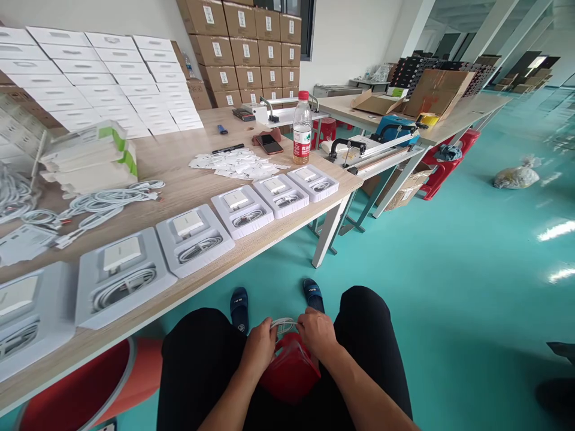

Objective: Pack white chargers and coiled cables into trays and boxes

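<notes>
The person is sitting with both hands low between the knees, over a red stool. The left hand and the right hand are both pinching a coiled white cable, fingers closed on it from either side, so that the coil is hanging between the two hands just above the stool's seat. Beyond the hands, two blue slippers are resting on the green floor.

Along the near edge of the wooden table a row of white trays is lying, each one holding a white charger and a coiled cable. Behind the row, loose white cables are lying in a heap, with small white cards scattered to their right. A water bottle is standing upright near the table's far corner, beside a phone. Farthest back, flat white boxes and brown cartons are standing stacked against the wall.
</notes>
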`<state>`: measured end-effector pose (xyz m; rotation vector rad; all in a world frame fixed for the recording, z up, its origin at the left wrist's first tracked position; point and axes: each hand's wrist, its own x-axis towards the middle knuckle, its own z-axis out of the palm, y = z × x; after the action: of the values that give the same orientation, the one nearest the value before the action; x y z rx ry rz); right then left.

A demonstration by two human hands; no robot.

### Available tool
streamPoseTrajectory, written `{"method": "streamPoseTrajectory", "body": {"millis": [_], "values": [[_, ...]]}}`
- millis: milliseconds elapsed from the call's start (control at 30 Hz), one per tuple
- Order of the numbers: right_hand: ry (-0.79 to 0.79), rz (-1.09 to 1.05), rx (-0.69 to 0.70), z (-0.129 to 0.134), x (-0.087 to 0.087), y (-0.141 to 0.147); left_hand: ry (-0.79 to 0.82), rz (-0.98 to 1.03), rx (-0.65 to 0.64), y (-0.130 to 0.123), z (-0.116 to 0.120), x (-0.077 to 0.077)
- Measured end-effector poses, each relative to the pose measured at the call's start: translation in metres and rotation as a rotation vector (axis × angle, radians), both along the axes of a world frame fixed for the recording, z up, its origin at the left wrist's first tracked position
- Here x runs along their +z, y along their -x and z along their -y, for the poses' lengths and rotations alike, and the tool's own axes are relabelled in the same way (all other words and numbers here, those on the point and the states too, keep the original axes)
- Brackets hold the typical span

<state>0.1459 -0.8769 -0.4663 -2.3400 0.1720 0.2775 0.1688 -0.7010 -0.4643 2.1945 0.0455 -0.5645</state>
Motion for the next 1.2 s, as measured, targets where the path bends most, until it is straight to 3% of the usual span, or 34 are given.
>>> {"method": "streamPoseTrajectory", "body": {"millis": [367, 500, 667, 800, 967, 1100, 1200], "values": [[-0.47, -0.047, -0.235, -0.013, -0.006, 0.002, -0.072, 0.017, -0.027, 0.003, 0.012, -0.004], [-0.639, -0.062, -0.314, -0.017, -0.014, 0.0, 0.009, -0.032, 0.012, 0.003, 0.012, -0.007], [-0.777, -0.175, -0.349, -0.019, -0.024, 0.0, 0.226, -0.194, 0.092, 0.004, 0.015, -0.013], [-0.795, -0.215, -0.348, -0.018, -0.025, 0.0, 0.408, -0.324, 0.155, 0.005, 0.017, -0.011], [-0.654, -0.06, -0.383, -0.012, -0.017, -0.002, 0.558, -0.373, 0.145, 0.007, 0.017, -0.002], [-0.59, 0.056, -0.441, -0.005, -0.013, -0.005, 0.576, -0.34, 0.137, 0.007, 0.018, 0.003], [-0.675, 0.008, -0.406, -0.002, -0.014, -0.007, 0.54, -0.299, 0.122, 0.005, 0.017, 0.004]]}}
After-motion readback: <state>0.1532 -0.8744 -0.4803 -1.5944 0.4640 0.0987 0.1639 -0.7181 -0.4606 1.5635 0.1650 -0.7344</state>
